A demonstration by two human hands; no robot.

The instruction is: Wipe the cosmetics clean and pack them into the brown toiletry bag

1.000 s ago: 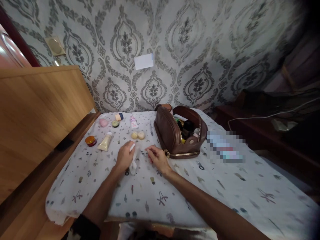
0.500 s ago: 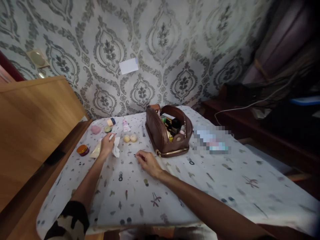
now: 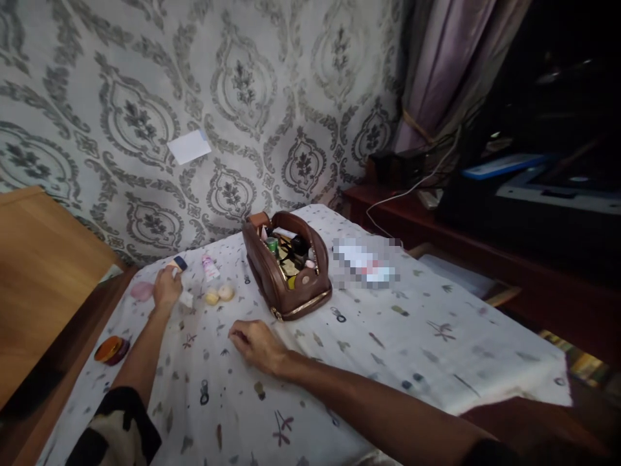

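My left hand (image 3: 167, 289) is closed at the far left of the table, with a white tissue (image 3: 185, 298) hanging from its right side. Just beyond its fingers stands a small cream container with a navy cap (image 3: 179, 263). A pink rounded item (image 3: 141, 291) lies left of that hand. To its right are a pink-and-white tube (image 3: 209, 267) and two round cream-coloured pieces (image 3: 219, 295). My right hand (image 3: 257, 344) rests on the cloth with curled fingers, nothing visible in them, in front of an unzipped brown toiletry bag (image 3: 301, 304) full of cosmetics.
A dark red jar with an orange lid (image 3: 111, 350) stands near the left edge of the table. Right of the bag lies a blurred-out flat item (image 3: 366, 264). A wooden panel (image 3: 53, 259) borders the left, and a white cable (image 3: 412, 191) runs down at the back right.
The view has turned to the right. My left hand has moved farther back with the tissue, and the pale yellow item beside it no longer shows. My right hand stays on the cloth.
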